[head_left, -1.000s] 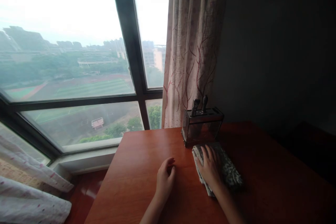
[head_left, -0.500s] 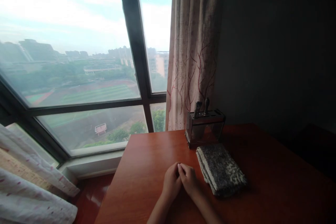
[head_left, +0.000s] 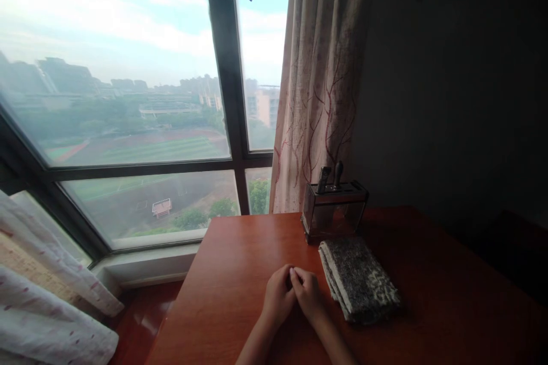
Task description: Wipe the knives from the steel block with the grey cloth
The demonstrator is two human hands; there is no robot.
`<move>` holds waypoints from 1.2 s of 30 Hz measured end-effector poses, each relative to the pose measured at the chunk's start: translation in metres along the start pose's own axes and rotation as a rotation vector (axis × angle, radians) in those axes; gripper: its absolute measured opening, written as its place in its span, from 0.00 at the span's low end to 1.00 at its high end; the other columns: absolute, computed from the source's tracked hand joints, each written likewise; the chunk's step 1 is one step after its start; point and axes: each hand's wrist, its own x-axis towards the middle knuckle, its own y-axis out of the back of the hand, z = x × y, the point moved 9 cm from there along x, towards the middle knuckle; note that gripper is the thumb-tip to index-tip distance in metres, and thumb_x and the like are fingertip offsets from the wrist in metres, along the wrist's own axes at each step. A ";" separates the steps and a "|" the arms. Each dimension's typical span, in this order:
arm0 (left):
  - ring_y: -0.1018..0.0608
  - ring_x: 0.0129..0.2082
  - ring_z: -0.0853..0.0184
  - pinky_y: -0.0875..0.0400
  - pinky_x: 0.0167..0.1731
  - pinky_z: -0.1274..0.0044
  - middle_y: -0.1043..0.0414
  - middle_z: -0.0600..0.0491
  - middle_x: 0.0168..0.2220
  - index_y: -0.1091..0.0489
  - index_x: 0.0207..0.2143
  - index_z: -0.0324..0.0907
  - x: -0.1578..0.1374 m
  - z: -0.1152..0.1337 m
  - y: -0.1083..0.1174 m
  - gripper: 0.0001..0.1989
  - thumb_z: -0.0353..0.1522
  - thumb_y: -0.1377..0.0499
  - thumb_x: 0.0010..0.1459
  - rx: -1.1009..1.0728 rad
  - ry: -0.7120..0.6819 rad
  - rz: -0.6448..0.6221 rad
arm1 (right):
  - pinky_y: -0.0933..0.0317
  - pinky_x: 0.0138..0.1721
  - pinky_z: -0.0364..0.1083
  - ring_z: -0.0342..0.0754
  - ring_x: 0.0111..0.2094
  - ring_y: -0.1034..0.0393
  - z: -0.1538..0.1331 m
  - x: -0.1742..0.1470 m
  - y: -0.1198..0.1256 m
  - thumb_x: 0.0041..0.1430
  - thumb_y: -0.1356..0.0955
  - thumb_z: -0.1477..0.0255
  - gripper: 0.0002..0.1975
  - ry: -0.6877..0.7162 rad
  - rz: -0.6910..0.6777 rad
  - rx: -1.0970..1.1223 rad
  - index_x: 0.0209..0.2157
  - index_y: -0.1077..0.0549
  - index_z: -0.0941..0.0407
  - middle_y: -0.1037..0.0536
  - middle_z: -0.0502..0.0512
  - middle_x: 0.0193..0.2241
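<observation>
My left hand [head_left: 278, 294] and my right hand [head_left: 306, 294] rest together on the reddish-brown wooden table [head_left: 240, 251]. Their fingers are curled in, and the tips meet at the front. Both are closed, with no object visible in them. To the right of my right hand lies a folded grey-and-white patterned cloth [head_left: 357, 279], apart from it. Behind the cloth stands a knife block [head_left: 336, 211] with a dark frame and see-through sides. Two dark handles stick up from its top.
A window with a dark frame [head_left: 238, 97] fills the left and looks out over a sports field. A beige curtain [head_left: 317, 85] with red branch patterns hangs behind the table. Another pale curtain [head_left: 47, 319] is at lower left. The wall [head_left: 449, 80] at right is in deep shadow.
The camera view has tilted slightly. My hands stay together in the same place on the table, and the cloth and knife block have not moved.
</observation>
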 end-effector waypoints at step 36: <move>0.27 0.30 0.64 0.37 0.31 0.76 0.26 0.51 0.29 0.36 0.28 0.42 0.003 -0.002 -0.003 0.02 0.28 0.46 0.53 0.043 -0.016 -0.007 | 0.49 0.25 0.42 0.45 0.23 0.39 0.003 0.001 -0.002 0.63 0.41 0.64 0.18 -0.041 -0.023 0.054 0.20 0.35 0.56 0.33 0.50 0.18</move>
